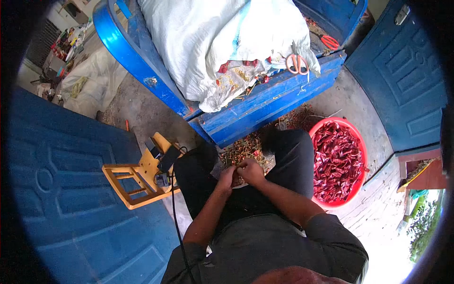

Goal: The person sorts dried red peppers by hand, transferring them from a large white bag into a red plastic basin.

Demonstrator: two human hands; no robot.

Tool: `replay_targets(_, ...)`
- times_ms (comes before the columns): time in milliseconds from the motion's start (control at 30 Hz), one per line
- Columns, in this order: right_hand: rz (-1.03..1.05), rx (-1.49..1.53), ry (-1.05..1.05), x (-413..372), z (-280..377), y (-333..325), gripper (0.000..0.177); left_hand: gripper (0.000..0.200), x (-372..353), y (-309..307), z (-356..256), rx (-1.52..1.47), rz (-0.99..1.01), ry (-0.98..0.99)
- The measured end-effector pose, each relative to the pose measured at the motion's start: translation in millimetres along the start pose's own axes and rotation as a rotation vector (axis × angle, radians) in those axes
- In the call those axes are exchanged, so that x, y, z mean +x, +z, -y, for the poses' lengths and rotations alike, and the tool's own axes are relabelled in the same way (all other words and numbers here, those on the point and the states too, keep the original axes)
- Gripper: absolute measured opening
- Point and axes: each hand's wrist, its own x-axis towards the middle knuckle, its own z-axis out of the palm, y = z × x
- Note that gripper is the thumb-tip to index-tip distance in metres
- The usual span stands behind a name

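Note:
My left hand and my right hand meet between my knees, fingers bent and drawn together. Whatever they pinch, if anything, is too small to make out. Beneath them lies a heap of stems and red bits. To the right of my right knee stands a red basin filled with dried red chillies. In front, a white woven sack rests on a blue cart, its mouth open with chillies and stems showing. Pink-handled scissors lie at the sack's edge.
A wooden chair with dark devices and a cable stands at my left. Red-handled scissors lie on the cart. Blue doors flank both sides, the left door and the right door. White sheeting lies at the back left.

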Motion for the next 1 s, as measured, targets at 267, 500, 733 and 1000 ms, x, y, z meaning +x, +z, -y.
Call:
replay_targets(267,0.219,0.95,0.451,8,-12,-2,0.028,0.017,-32,11,-21,0.013,0.094,0.062)
replay_targets(500,0.252,0.642,0.247,14,-1,-8,0.025,0.016,-30,15,-22,-0.045,0.105,0.077)
replay_targets(733,0.216,0.782,0.202,20,-1,-21,0.022,0.021,-18,6,-23,-0.006,0.196,0.033)
replay_targets(1000,0.429,0.797,0.612,30,-7,-28,0.03,0.017,-8,2,-7,0.088,0.135,0.021)
